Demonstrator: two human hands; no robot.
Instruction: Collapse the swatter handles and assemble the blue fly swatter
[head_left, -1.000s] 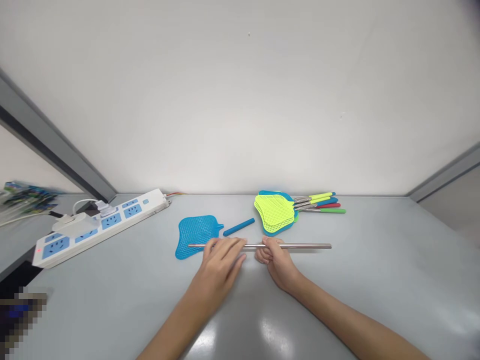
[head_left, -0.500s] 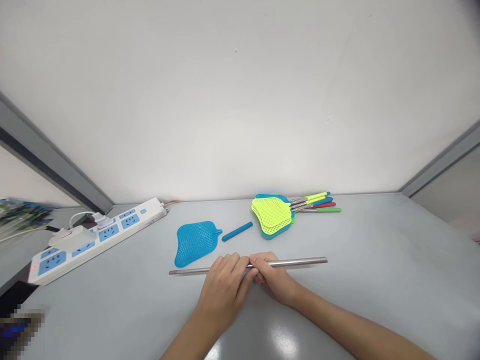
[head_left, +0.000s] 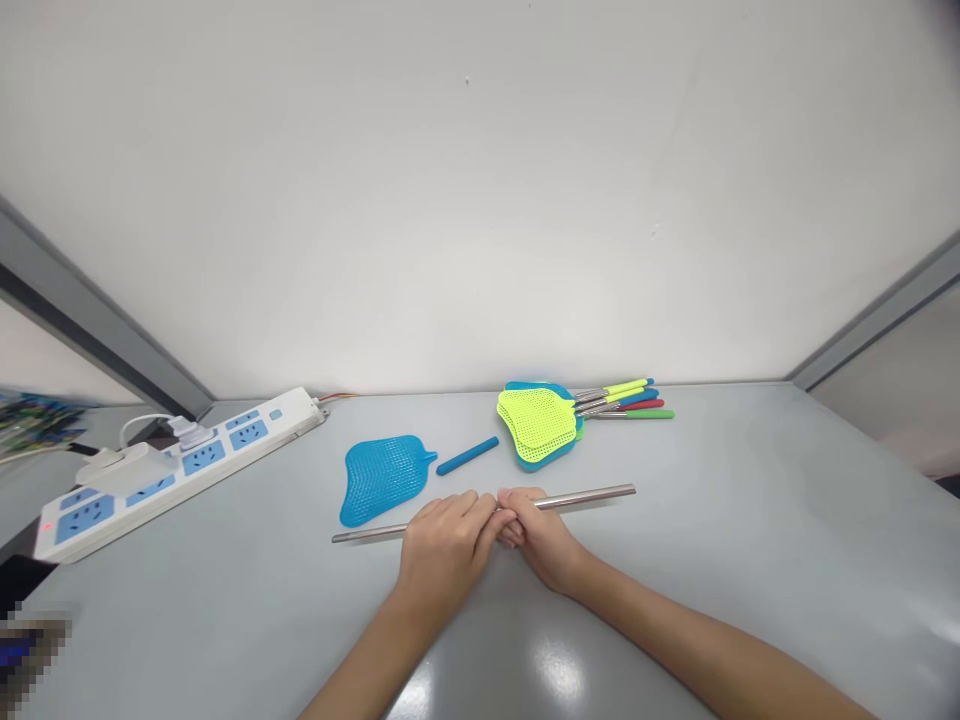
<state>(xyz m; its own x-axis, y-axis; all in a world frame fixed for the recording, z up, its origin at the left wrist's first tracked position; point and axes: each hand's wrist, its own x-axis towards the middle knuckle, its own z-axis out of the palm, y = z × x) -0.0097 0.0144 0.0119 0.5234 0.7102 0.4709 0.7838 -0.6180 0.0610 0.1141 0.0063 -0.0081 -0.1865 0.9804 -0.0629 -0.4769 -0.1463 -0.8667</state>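
A stainless steel rod [head_left: 585, 496] lies slanted across my view, held a little above the grey table or resting on it; I cannot tell which. My left hand [head_left: 442, 552] and my right hand [head_left: 544, 540] close around its middle, their fingers touching and hiding that stretch. Just beyond the rod's left half lies a flat blue plastic fly swatter head [head_left: 384, 480], and a blue handle grip [head_left: 466, 456] sits to its right. Farther back is a stack of yellow and blue fly swatters [head_left: 536, 425], with metal handles and coloured grips [head_left: 626, 400] pointing right.
A white power strip [head_left: 180, 472] with blue socket panels and plugged-in white adapters lies slanted at the table's left. Its wires run off the back edge. The grey table [head_left: 750, 520] meets a white wall behind. A blurred pile of colourful items [head_left: 37, 420] sits on a lower surface, far left.
My hands have come together on the rod. The rod has moved toward me and left, off the blue swatter head, and now slants. The view has also shifted slightly.
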